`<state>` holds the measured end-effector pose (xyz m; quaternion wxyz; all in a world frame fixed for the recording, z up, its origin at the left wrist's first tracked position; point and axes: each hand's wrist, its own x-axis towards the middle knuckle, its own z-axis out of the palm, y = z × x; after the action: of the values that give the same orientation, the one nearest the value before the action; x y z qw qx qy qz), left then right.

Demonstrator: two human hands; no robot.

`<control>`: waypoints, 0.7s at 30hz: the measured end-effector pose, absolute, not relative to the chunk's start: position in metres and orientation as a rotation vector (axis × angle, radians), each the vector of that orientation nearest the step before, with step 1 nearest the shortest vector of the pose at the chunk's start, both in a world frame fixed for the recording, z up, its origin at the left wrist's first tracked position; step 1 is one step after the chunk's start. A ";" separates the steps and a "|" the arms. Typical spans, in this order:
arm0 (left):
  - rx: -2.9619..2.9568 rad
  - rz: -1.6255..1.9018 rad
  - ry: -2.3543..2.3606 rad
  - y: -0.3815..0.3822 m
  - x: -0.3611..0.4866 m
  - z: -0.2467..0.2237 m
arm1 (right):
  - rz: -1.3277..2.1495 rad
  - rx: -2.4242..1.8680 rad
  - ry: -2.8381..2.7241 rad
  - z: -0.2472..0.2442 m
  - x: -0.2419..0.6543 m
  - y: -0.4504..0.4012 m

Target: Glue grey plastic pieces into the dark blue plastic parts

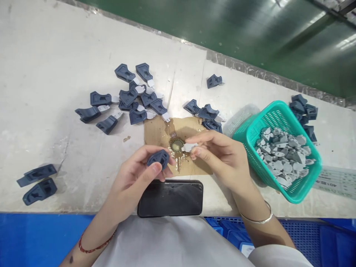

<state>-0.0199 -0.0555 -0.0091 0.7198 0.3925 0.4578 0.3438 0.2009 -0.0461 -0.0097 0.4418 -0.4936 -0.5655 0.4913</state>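
My left hand is closed around a dark blue plastic part with recesses in its face. Between the thumb and fingers of my right hand is a small light grey piece. That piece is over the edge of a small round bottle cap holding clear liquid. The cap sits on a brown cardboard sheet, which is wet and shiny around it. Just below my hands a black phone lies flat on the table.
Several blue parts with grey pieces attached lie behind the cardboard. To the right, a green basket holds many grey pieces. More blue parts are piled behind it, and two lie far left. Blue bins are below the table edge.
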 end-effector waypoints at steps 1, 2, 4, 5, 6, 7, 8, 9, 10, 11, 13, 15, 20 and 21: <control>0.907 0.748 0.991 -0.057 -0.021 -0.011 | 1.232 -1.197 -1.384 -0.009 0.200 -0.047; 0.944 0.733 0.980 -0.058 -0.022 -0.014 | 1.237 -1.177 -1.375 -0.009 0.198 -0.048; 1.001 0.705 0.987 -0.061 -0.025 -0.018 | 1.248 -1.153 -1.371 -0.007 0.196 -0.050; 1.026 0.697 0.998 -0.062 -0.025 -0.019 | 1.255 -1.150 -1.370 -0.006 0.195 -0.050; 1.048 0.698 1.013 -0.063 -0.026 -0.019 | 1.260 -1.153 -1.363 -0.006 0.194 -0.051; 1.067 0.709 1.032 -0.063 -0.026 -0.019 | 1.261 -1.154 -1.352 -0.005 0.194 -0.052; 1.085 0.724 1.050 -0.062 -0.025 -0.018 | 1.255 -1.153 -1.337 -0.005 0.193 -0.052; 1.099 0.743 1.066 -0.061 -0.024 -0.017 | 1.244 -1.154 -1.321 -0.005 0.193 -0.052; 1.107 0.762 1.084 -0.061 -0.023 -0.016 | 1.232 -1.156 -1.305 -0.006 0.194 -0.052; 1.110 0.775 1.095 -0.059 -0.022 -0.015 | 1.222 -1.160 -1.290 -0.006 0.194 -0.052; 1.111 0.791 1.096 -0.058 -0.020 -0.013 | 1.226 -1.159 -1.266 -0.008 0.195 -0.053; 1.124 0.792 1.065 -0.058 -0.019 -0.014 | 1.263 -1.118 -1.258 -0.010 0.195 -0.055; 1.224 0.796 0.967 -0.060 -0.017 -0.018 | 1.414 -0.929 -1.297 -0.010 0.189 -0.058; 1.222 0.807 0.963 -0.059 -0.017 -0.018 | 1.434 -0.904 -1.302 -0.010 0.188 -0.058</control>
<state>-0.0166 -0.0594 -0.0181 0.6400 0.5357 0.4222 0.3538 0.1878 -0.0578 -0.0098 0.4812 -0.3709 -0.5338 0.5882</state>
